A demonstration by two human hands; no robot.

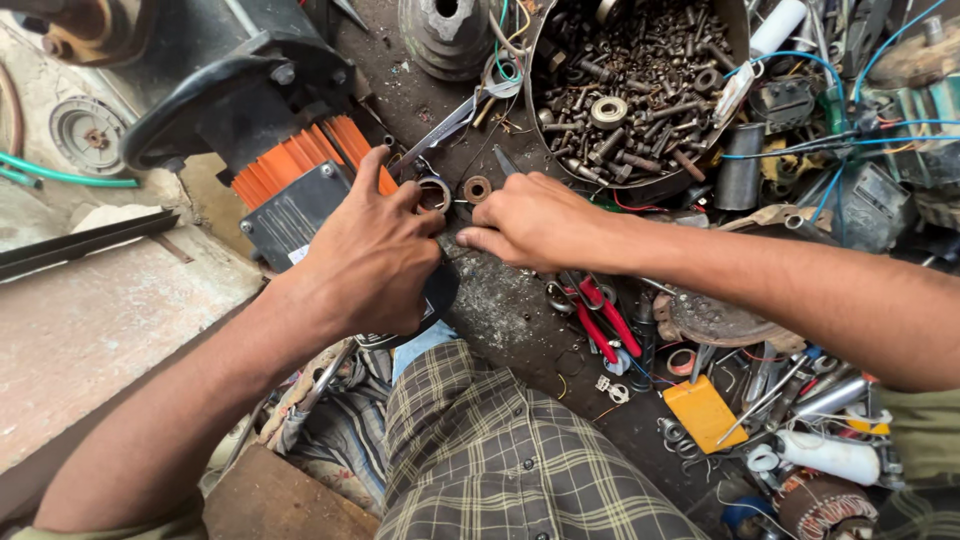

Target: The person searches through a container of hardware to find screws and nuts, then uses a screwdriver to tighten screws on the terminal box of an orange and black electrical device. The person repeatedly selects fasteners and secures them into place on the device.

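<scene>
My left hand (372,258) grips a small metal ring (435,193) between thumb and fingers, just right of a black motor housing with orange fins (300,165). Fingers curled, my right hand (535,222) rests on the dirty bench beside it, its fingertips touching the left hand's thumb; what it holds, if anything, is hidden. A rusty washer (478,188) lies just above the two hands. A small blade tip (503,158) pokes out above my right hand.
A metal bowl (560,165) full of bolts, nuts and bearings sits at the top. Red-handled pliers (600,315) lie below my right wrist. Wires, tools, a yellow block (703,412) and a white tube (830,457) crowd the right. A pulley (445,35) stands behind.
</scene>
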